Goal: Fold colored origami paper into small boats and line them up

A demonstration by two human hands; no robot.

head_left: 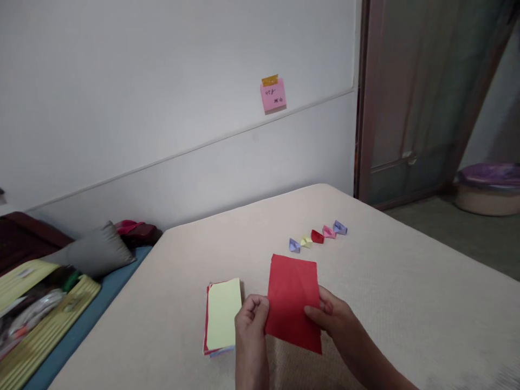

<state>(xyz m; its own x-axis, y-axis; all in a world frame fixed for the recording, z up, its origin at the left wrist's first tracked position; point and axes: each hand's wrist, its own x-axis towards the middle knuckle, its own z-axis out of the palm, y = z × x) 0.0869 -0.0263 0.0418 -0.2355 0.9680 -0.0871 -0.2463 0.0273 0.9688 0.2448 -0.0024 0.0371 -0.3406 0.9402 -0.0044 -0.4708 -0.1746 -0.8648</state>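
Note:
A flat red sheet of paper (293,298) is held up above the table between both hands. My left hand (252,330) pinches its left edge, thumb on the front face. On the opposite edge, my right hand (335,317) grips with the thumb in front and the other fingers behind, mostly hidden. Left of my left hand lies a stack of coloured paper (224,314), pale yellow on top with red and bluish edges below. Beyond the sheet stands a row of several small folded paper boats, among them a red one (317,236) and a pink one (329,232).
The beige-covered table (195,254) meets a white wall, where a pink note (273,96) is taped. At left are a grey cushion (95,254) and a yellow case (77,303) with things inside. A sliding door (418,103) and a covered tub (487,189) stand at right.

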